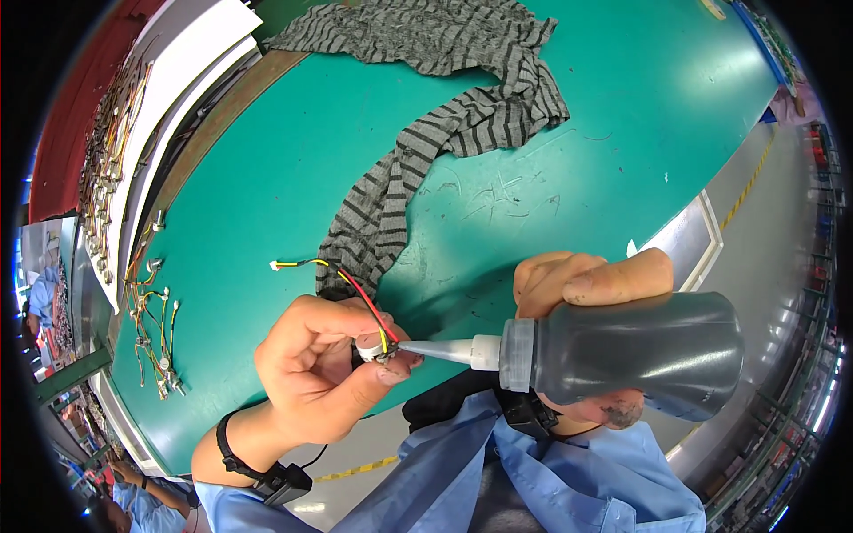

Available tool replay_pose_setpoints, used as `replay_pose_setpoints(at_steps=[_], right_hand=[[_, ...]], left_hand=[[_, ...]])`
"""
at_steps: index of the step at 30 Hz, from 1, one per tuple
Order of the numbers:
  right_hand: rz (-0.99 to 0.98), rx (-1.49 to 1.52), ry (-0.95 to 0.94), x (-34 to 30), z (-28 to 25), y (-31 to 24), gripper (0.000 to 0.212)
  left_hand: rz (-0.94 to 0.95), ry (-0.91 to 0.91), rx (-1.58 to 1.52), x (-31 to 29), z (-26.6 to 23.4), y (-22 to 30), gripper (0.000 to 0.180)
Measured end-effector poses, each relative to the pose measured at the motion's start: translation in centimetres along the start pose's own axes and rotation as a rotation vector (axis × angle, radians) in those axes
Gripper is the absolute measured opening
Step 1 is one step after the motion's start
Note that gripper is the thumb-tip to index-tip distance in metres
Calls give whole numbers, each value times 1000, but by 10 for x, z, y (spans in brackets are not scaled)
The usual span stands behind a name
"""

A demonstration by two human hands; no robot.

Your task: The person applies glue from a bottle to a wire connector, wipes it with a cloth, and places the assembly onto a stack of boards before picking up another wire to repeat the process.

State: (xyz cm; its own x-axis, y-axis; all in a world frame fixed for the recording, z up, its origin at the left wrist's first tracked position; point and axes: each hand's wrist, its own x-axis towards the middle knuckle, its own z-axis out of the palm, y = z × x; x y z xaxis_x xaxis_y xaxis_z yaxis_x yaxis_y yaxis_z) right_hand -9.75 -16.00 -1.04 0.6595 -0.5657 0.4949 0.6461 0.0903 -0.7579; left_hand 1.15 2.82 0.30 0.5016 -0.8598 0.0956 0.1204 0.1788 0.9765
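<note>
Between its thumb and fingers, my left hand (324, 369) pinches a small round metal component (370, 348), which looks like a potentiometer. Red, yellow and black wires (354, 286) run up from it to a small white connector (275, 265). My right hand (586, 280) is closed around a squeeze bottle (640, 355) with dark contents, tipped nearly horizontal. Its tapered nozzle (444, 351) points left, with the tip at the wire end of the component. Whether the tip touches it, I cannot tell. Fingers below the bottle are partly hidden.
A grey-and-black striped cloth (453, 120) lies across the green table (249, 178). Several similar wired components (163, 362) lie by the left edge, with more on a white board (133, 169). Another person's arm (133, 475) shows at the lower left.
</note>
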Motion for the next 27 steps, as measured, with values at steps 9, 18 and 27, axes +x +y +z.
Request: replay_pose_setpoints(at_steps=[9, 18, 27], right_hand=[[-35, -29, 11, -2, -2, 3, 61], [-142, -22, -69, -4, -7, 8, 72], [-119, -42, -69, -5, -9, 7, 71]], left_hand=[[-13, -19, -2, -1, -2, 0, 30], [-19, -18, -6, -2, -2, 1, 30], [-33, -5, -41, -5, -2, 2, 29]])
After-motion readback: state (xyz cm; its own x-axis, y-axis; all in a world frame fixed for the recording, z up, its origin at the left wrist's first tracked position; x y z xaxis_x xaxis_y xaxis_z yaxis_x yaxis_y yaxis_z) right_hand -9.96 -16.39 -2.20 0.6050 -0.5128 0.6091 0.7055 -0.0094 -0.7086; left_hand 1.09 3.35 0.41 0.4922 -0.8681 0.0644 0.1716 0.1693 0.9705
